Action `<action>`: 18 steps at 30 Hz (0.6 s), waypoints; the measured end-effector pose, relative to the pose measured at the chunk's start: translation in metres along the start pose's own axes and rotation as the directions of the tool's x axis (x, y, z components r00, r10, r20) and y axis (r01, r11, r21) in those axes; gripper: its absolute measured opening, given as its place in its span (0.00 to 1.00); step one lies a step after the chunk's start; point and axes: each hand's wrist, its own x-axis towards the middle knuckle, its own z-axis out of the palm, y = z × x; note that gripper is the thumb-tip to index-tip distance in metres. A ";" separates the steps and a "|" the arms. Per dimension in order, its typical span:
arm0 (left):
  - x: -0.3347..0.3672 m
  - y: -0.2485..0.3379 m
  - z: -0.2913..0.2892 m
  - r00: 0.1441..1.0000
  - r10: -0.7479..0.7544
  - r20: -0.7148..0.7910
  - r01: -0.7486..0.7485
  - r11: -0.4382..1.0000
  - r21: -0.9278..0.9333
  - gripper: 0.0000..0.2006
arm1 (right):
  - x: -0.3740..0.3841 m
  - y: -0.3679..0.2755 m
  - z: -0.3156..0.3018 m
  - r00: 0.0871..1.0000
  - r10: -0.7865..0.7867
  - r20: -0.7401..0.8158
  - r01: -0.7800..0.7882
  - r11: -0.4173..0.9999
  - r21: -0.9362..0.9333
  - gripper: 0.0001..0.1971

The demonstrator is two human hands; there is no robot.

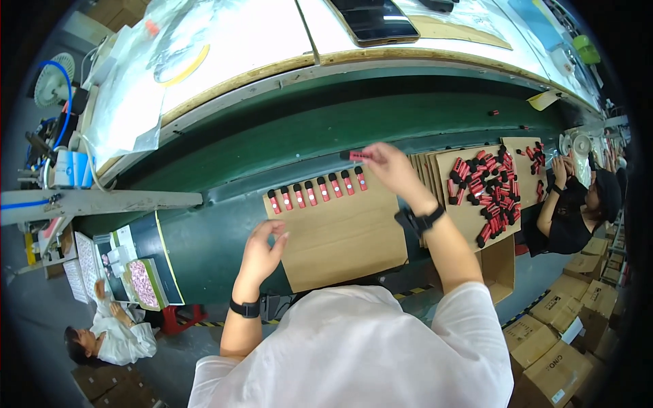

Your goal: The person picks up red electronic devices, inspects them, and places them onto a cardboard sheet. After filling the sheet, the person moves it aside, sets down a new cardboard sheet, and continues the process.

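Right hand: above the upper right part of the cardboard sheet (343, 248), a black-capped red tube (358, 156) is gripped between thumb and fingers of the right hand (386, 163); its cap is pointed toward the left of the frame.
Left hand: near the sheet's left edge, the left hand (262, 248) is held with thumb and fingers curved and parted, nothing seen between them; whether the sheet is touched cannot be told.
Row of tubes: along the sheet's upper edge, eight matching tubes (323, 190) are lined up side by side, caps toward the top of the frame, a pale round spot shown on the bodies.
Pile: right of centre, many more such tubes (491, 187) are heaped loosely on stacked cardboard (465, 221).
Green work surface: the sheet is supported by the green work surface (204, 251).
White worktop: at the upper middle, a smartphone (377, 24) is laid on the white worktop (265, 34).
Co-workers: a person in black (575, 214) is seen at far right, a person in white (129, 338) at lower left.
Cartons: brown cartons (558, 367) are stacked at lower right.
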 end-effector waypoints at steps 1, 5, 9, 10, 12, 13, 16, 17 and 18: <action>0.005 0.010 0.000 1.000 -0.002 -0.003 0.002 1.000 -0.001 0.12 | -0.018 -0.017 -0.001 0.998 0.061 0.000 -0.061 0.995 0.073 0.10; 0.015 0.062 -0.002 0.993 0.120 0.006 -0.118 0.981 -0.152 0.13 | -0.077 -0.087 -0.007 0.999 -0.049 0.022 0.046 0.991 0.126 0.11; 0.011 0.098 -0.010 0.974 0.220 0.046 -0.198 0.936 -0.292 0.13 | -0.108 -0.129 -0.008 0.994 -0.110 0.017 0.107 0.984 0.144 0.12; 0.008 0.100 -0.011 0.965 0.254 0.063 -0.221 0.920 -0.324 0.13 | -0.112 -0.134 -0.006 0.994 -0.107 0.022 0.103 0.983 0.150 0.12; 0.004 0.099 -0.012 0.959 0.277 0.057 -0.247 0.918 -0.312 0.12 | -0.118 -0.142 -0.003 0.990 -0.144 0.002 0.141 0.970 0.199 0.11; 0.002 0.098 -0.013 0.952 0.303 0.043 -0.277 0.913 -0.298 0.11 | -0.120 -0.143 -0.002 0.987 -0.163 -0.009 0.161 0.962 0.222 0.11; -0.009 0.094 -0.015 0.958 0.287 0.010 -0.271 0.913 -0.304 0.10 | -0.118 -0.130 -0.008 0.995 -0.086 0.040 0.069 0.944 0.323 0.10; -0.010 0.092 -0.016 0.969 0.247 -0.008 -0.236 0.917 -0.321 0.09 | -0.114 -0.120 -0.013 0.997 -0.052 0.063 0.026 0.929 0.369 0.09; -0.009 0.092 -0.014 0.977 0.210 -0.015 -0.203 0.917 -0.343 0.09 | -0.106 -0.102 -0.020 0.997 0.041 0.059 -0.062 0.909 0.412 0.09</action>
